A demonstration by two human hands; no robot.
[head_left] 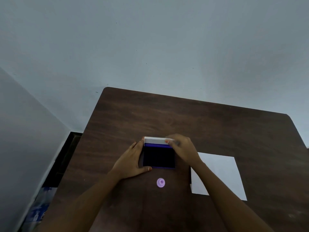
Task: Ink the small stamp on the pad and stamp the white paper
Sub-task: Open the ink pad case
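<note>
A dark purple ink pad (158, 156) lies open on the brown table (200, 124), its white lid (156, 140) standing up at the far edge. My left hand (132, 162) grips the pad's left side and near corner. My right hand (181, 148) pinches the right end of the lid. The small stamp (160, 182), round and pale purple, stands on the table just in front of the pad, with neither hand on it. The white paper (220, 174) lies flat to the right; my right forearm crosses over its left edge.
Pale walls stand behind and to the left of the table. Beside the table's left edge, down on the floor, sits a blue and white printed package (40, 208).
</note>
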